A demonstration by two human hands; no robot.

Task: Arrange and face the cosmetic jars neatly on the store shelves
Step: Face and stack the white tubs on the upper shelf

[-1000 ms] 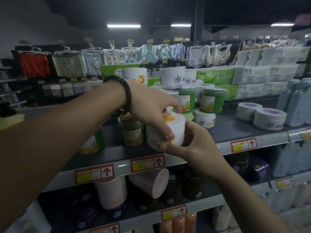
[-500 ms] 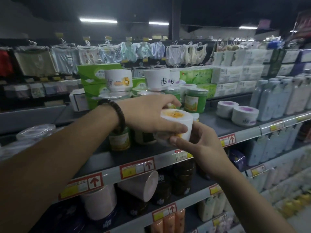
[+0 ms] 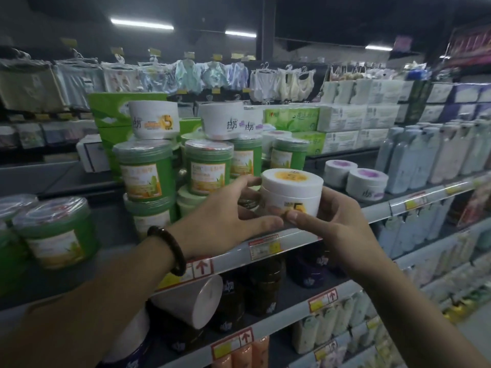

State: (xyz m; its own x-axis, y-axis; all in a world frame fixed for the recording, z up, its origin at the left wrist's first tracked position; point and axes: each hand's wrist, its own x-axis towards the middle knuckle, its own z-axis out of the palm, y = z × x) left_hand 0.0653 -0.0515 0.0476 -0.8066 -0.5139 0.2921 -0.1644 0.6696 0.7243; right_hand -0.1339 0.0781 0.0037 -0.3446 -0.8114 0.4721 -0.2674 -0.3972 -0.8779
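A white cosmetic jar (image 3: 292, 191) with an orange-printed lid sits between both my hands just above the top shelf's front edge (image 3: 377, 208). My right hand (image 3: 337, 224) grips it from the right, thumb across its orange label. My left hand (image 3: 228, 216), with a dark bead bracelet on the wrist, touches the jar's left side with its fingertips, the fingers nearly straight. Behind stand stacked green jars (image 3: 144, 171) with white jars (image 3: 154, 119) on top. Two purple-lidded white jars (image 3: 366, 183) stand to the right.
Pale tall bottles (image 3: 425, 155) fill the shelf's right end, and green and white tissue packs (image 3: 342, 118) line the back. More green jars (image 3: 57, 232) stand at the left. A white jar lies on its side (image 3: 194, 301) on the lower shelf among dark jars.
The jar has shifted right and turned so its orange label faces me. My left hand has come off the lid to the jar's left side. The view has moved closer.
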